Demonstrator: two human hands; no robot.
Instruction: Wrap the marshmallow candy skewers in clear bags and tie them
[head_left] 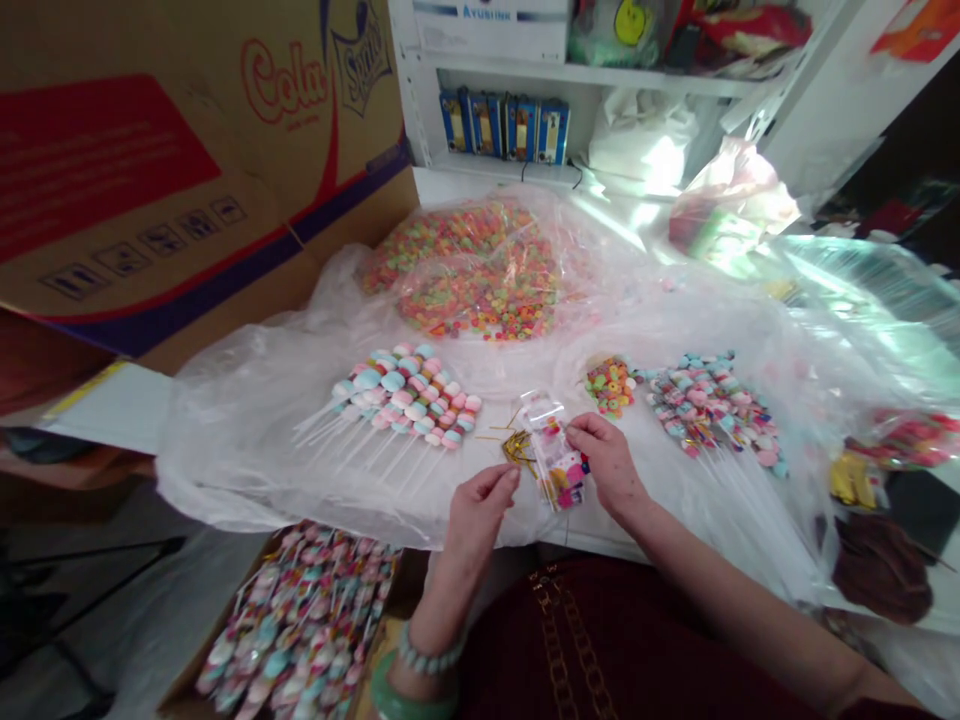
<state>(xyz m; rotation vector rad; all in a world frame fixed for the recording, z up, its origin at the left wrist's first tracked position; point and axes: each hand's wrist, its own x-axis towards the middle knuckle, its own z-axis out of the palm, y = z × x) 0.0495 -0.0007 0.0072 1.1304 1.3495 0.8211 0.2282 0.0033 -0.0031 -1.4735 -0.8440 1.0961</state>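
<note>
My left hand [482, 508] is closed, thumb against forefinger, just left of the bags; whatever it pinches is too small to make out. Close to its fingertips lie gold twist ties [516, 447]. My right hand [611, 462] grips the right edge of a clear plastic bag [559, 455] printed with pink and purple spots, lying with other such bags on the plastic sheet. To the left, marshmallow skewers [409, 395] in pink, white and blue lie in a row on white sticks. Bagged marshmallow skewers [712, 405] are heaped on the right.
A big clear bag of colourful ring candies [472, 265] lies behind, and a small pile of ring candies [611, 385] sits nearer. At left stands a large cardboard box [187, 150]. Below the table edge, an open carton is filled with wrapped skewers [300, 620]. Shelves [510, 70] line the back.
</note>
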